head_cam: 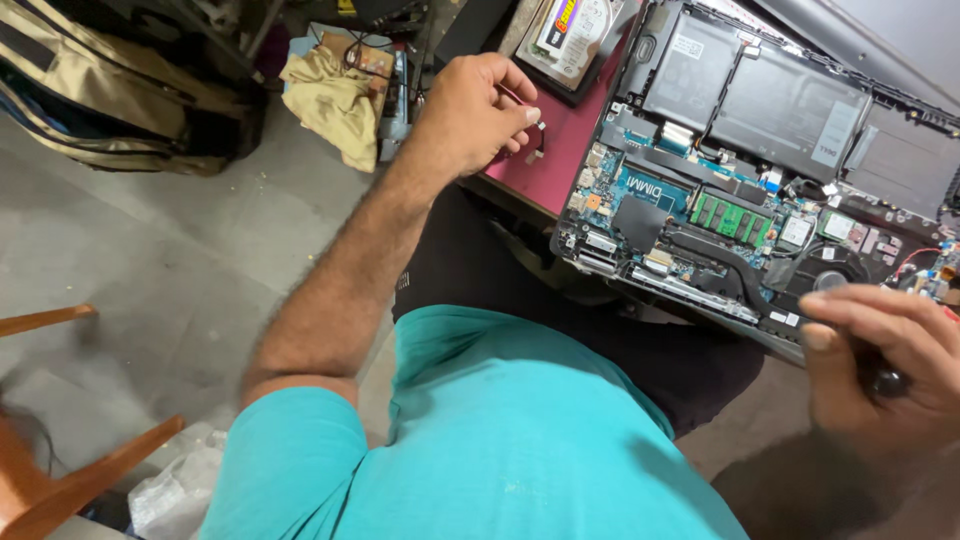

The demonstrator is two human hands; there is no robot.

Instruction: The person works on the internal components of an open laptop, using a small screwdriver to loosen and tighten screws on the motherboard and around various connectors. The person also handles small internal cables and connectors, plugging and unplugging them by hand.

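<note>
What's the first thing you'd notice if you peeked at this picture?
The opened laptop at the upper right, its back off, showing a green memory stick and a big dark battery. Over the red table edge, the left hand pinches a small metal-tipped part. At the lower right, the right hand grips a dark tool handle.

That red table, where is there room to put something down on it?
The red table has one bare strip, bordered by the left hand, the hard drive behind and the opened laptop on the right. The left hand's small cable hangs over it. Elsewhere is crowded; the right hand grips a dark tool at the laptop's edge.
</note>
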